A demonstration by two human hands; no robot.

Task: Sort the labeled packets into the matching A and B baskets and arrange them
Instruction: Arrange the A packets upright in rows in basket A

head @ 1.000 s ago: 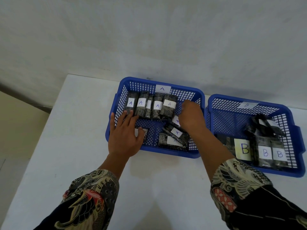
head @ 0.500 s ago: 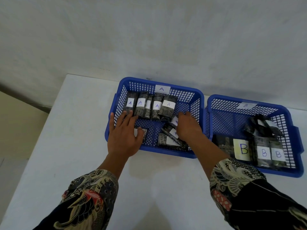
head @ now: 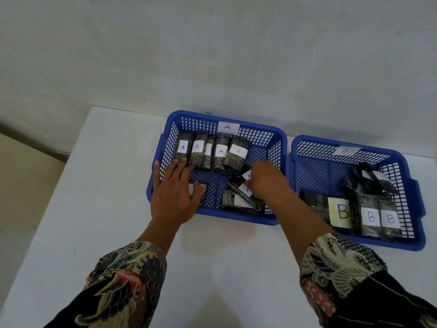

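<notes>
Left hand (head: pixel 173 197) flat and spread open, fingers pointing to the top of the frame, palm over the near left rim of the A basket (head: pixel 165 147); fingertips touching the bottom ends of the leftmost packets in the back row (head: pixel 210 152), thumb lying on a small packet (head: pixel 201 189) at the basket's lower left. Right hand (head: pixel 266 182) curled down into the same basket, right of centre, fingers bent onto a loose pile of A packets (head: pixel 241 195); cannot tell whether pinching one or only pressing on them. Pile jumbled, topmost packet with its long axis running diagonally from upper left to lower right, labels partly hidden by the hand. Back row: five A packets side by side, long axes running top to bottom of the frame, the rightmost tilted slightly. At the right of the frame, the B basket (head: pixel 416 204) touching the A basket, three B packets (head: pixel 369 216) upright along its near wall, a dark crumpled heap (head: pixel 364 181) behind them. Both baskets on a white surface (head: pixel 106 209).
</notes>
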